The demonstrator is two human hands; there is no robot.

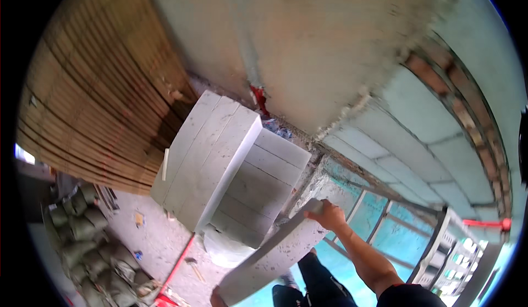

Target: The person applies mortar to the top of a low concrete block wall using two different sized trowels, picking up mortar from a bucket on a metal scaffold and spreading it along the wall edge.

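A long, light grey aerated concrete block (280,252) slants across the front of my body, held between both hands. My right hand (328,217) is closed over its far upper end, fingers wrapped round the edge. At the lower near end my left hand (216,297) grips the block; only a small part of that hand shows. Just beyond the held block stands a stack of similar blocks, with a taller pile (212,147) on the left and a lower pile (264,175) beside it.
Tall brown boards (104,87) stand at the left. Filled sacks (91,241) lie at lower left, near a red pole (179,266). A white plastic bag (228,249) sits below the stack. Partly built block wall (418,120) rises right, above a metal frame (379,222).
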